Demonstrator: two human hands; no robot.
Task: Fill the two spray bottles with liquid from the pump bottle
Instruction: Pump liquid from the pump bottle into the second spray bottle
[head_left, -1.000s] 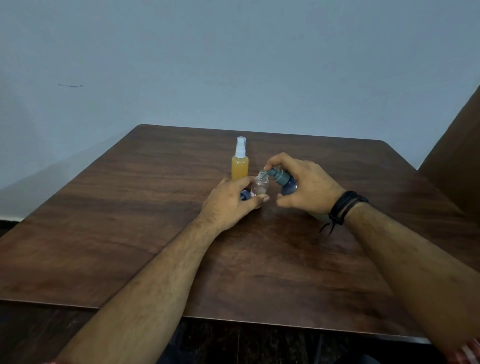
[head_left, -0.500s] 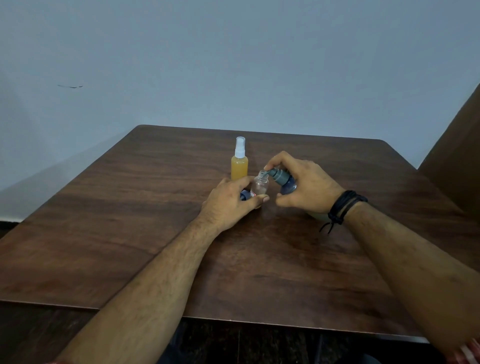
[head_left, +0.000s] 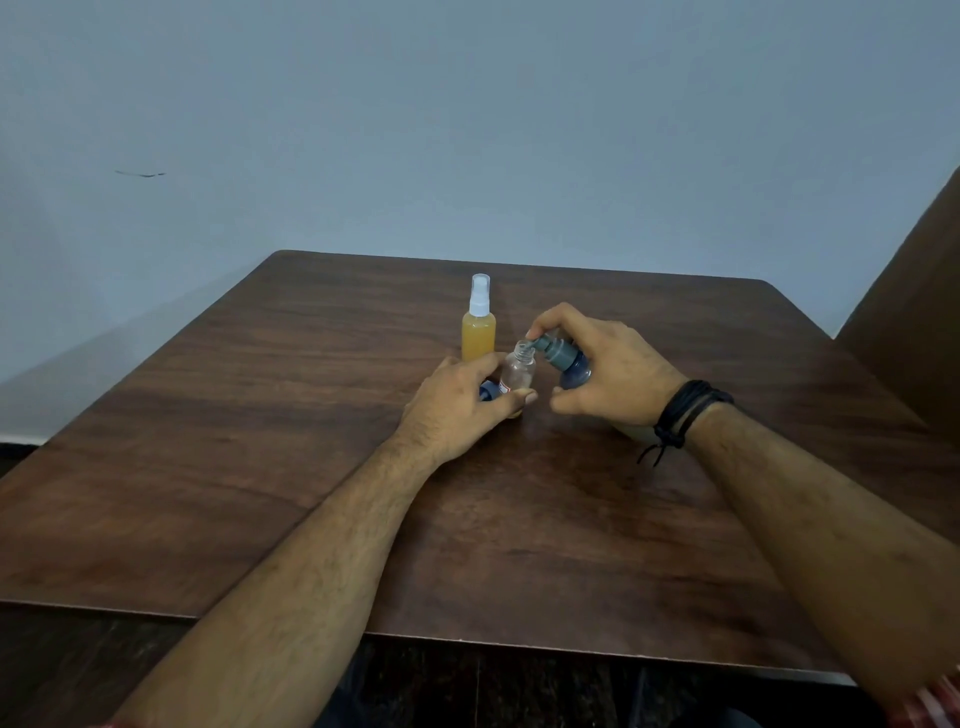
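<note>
Head view, looking down on a dark wooden bench (head_left: 260, 467) set against a pale blue wall (head_left: 467, 130). The left hand (head_left: 457, 410) is closed around a small clear spray bottle (head_left: 517, 370), uncapped, standing near the bench's middle; a blue piece (head_left: 488, 389), only partly visible, sits within the same grip. The right hand (head_left: 618, 371) grips the pump bottle (head_left: 569, 366), tilted to the left, with a fingertip on its grey pump head (head_left: 556, 349); the nozzle meets the clear bottle's open neck. A second spray bottle (head_left: 478, 332), filled with yellow-orange liquid and fitted with a white sprayer, stands upright just behind the left hand. A black corded band (head_left: 680, 410) encircles the right wrist.
</note>
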